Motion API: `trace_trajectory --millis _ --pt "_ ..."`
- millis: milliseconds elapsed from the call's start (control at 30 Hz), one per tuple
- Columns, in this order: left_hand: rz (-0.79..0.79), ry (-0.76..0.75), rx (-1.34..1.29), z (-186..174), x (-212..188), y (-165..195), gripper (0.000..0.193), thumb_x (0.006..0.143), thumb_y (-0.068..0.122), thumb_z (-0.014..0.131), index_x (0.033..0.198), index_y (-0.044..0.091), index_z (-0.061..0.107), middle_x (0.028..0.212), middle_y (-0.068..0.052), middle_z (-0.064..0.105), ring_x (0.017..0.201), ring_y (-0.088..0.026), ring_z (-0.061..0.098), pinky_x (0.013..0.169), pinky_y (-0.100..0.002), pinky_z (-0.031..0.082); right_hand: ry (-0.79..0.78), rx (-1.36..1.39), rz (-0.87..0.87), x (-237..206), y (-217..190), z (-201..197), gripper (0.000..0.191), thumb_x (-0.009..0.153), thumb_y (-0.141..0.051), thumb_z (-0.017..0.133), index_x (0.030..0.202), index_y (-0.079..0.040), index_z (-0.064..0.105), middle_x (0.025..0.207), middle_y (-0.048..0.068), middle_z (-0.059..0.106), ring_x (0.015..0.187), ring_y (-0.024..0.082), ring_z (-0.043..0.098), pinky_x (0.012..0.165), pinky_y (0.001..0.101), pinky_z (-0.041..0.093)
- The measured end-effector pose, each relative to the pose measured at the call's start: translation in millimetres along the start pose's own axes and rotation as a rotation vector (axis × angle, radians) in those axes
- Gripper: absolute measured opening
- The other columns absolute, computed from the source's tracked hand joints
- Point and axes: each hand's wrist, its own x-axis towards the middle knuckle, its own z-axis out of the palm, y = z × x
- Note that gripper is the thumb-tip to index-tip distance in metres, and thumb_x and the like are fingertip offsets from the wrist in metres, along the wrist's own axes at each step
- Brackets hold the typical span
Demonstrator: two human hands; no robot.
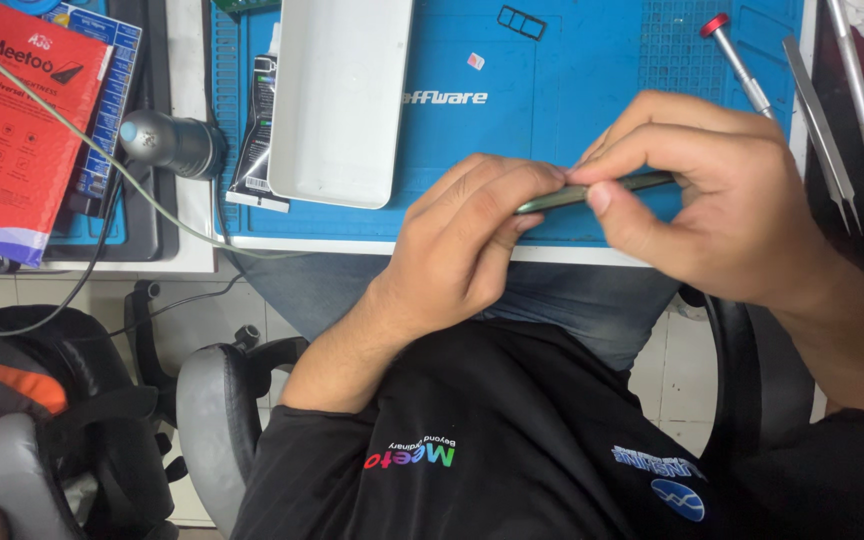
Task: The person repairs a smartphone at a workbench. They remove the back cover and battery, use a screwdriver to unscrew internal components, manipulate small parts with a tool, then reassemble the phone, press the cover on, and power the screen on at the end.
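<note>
Both hands are on one thin, flat, dark green slab (592,190), seen edge-on (looks like a phone or its back panel, can't tell which). Long axis runs roughly left-right in the view, tilted a little: right end higher and farther from the body, left end lower and nearer.

Left hand (467,240): fingers curled closed over the slab's left end, fingertips on top, thumb under. Right hand (712,190): closed around the right part, thumb pressing the near edge, fingers wrapped over the top. Fingertips of the two hands meet near the slab's middle.

The slab sits above the front edge of the blue mat (552,70) on the worktop, right over the white front lip; whether it touches the mat I can't tell.

Room: bare mat behind the hands and to their left, up to the white tray (342,100). Near side is the worktop edge, then lap and chair.

Around:
- screwdriver with red cap (737,60), just behind the right hand's knuckles, closest obstacle
- tweezers (820,130) and a second metal tool (857,80), right of that, at the mat's edge
- small black frame (520,20) at the far side of the mat
- black tube (257,130) against the tray's left side
- grey cylindrical tool (172,142) with a cable, then a red packet (22,130), well apart on the left
</note>
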Motion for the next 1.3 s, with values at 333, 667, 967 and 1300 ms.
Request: trace_trajectory --millis 333,667,967,1300 --pt "0.026 -0.017 -0.004 1 -2 4 0.038 0.101 -0.01 0.067 0.135 0.003 0.054 0.126 -0.012 0.067 0.11 -0.027 0.07 0.096 -0.033 0.058 0.106 -0.396 -0.103 -9 -31 -4 0.015 0.085 -0.002 0.082 0.096 0.002 0.071 0.096 0.014 0.072 0.085 0.021 0.073 0.068 0.0277 0.059" --pt "0.054 -0.033 0.029 2 0 10 0.042 0.097 -0.012 0.068 0.134 0.002 0.055 0.128 -0.012 0.066 0.11 -0.027 0.069 0.095 -0.033 0.059 -0.018 -0.302 0.051 -19 -18 -8 0.01 0.097 -0.004 0.069 0.103 0.0 0.062 0.106 0.01 0.069 0.095 0.019 0.073 0.078 0.0269 0.059" --pt "-0.011 0.007 -0.014 2 -4 4 0.036 0.099 -0.013 0.064 0.131 0.002 0.056 0.123 -0.012 0.069 0.11 -0.027 0.071 0.097 -0.033 0.058 0.119 0.12 0.157 -23 4 3 0.003 0.103 -0.001 0.049 0.102 0.002 0.049 0.108 0.015 0.062 0.108 0.019 0.067 0.091 0.029 0.057" --pt "-0.082 0.056 -0.077 4 -10 -6 0.023 0.108 -0.007 0.061 0.128 0.003 0.057 0.118 -0.013 0.07 0.111 -0.024 0.073 0.097 -0.03 0.059 0.164 0.248 0.186 -37 41 -1 0.005 0.11 0.001 0.046 0.114 0.001 0.042 0.116 0.018 0.066 0.098 0.013 0.064 0.088 0.0235 0.054"
